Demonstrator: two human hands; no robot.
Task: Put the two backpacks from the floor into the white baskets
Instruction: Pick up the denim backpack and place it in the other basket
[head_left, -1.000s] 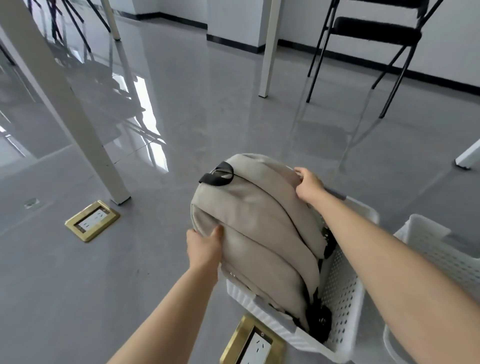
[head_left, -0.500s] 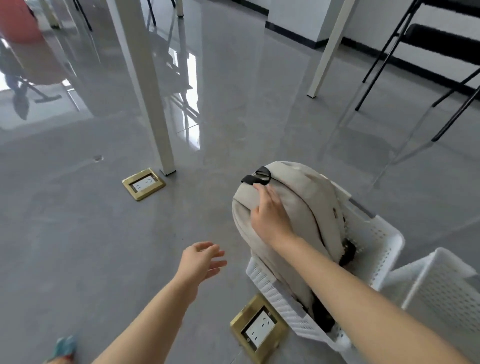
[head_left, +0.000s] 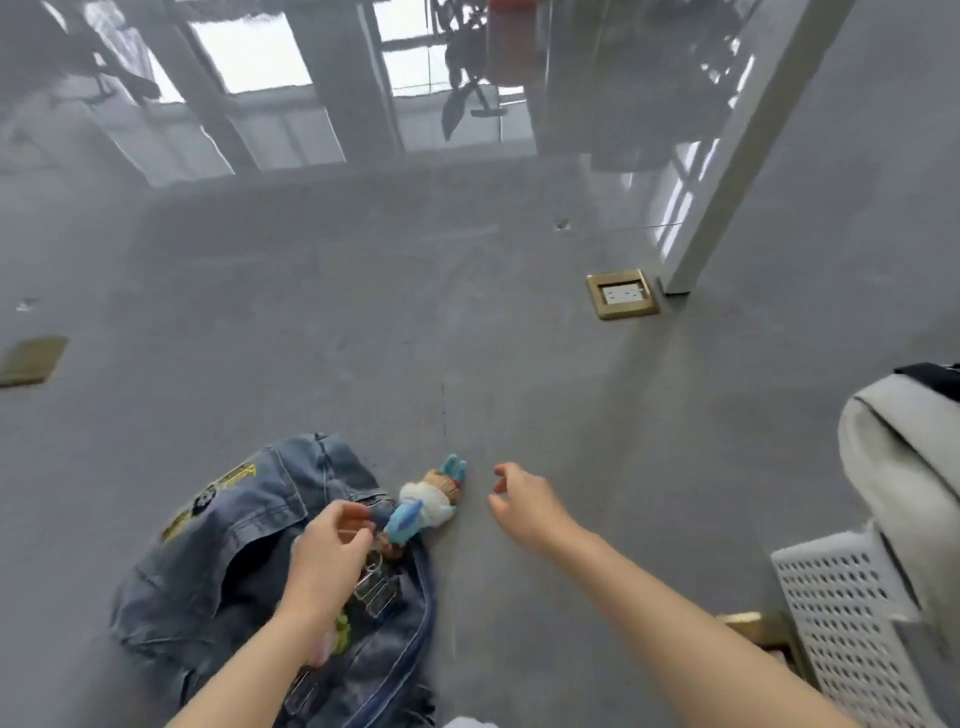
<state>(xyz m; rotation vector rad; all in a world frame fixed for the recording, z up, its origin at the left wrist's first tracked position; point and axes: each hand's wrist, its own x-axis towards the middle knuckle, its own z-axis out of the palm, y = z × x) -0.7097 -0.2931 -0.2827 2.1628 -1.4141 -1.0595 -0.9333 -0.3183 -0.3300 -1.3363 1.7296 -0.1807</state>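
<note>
The denim backpack (head_left: 270, 561) lies on the grey floor (head_left: 415, 338); the left hand (head_left: 327, 551) hovers over it, fingers curled, holding nothing. The right hand (head_left: 524, 499) hangs open beside the plush charm (head_left: 426, 506). The beige backpack (head_left: 904, 467) sits in the white basket (head_left: 852, 623) at right

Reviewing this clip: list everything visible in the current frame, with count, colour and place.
denim backpack: 1, blue with yellow patches, on floor, lower left
plush charm: 1, blue, white and brown, on floor at the denim backpack's right edge
beige backpack: 1, beige with black trim, standing in basket, right edge
white basket: 1, white, perforated, lower right
floor sockets: 3 seen, brass, scattered on the floor
table leg: 1, white, upper right
left hand: over denim backpack, fingers curled
right hand: open, above floor, beside charm
</note>
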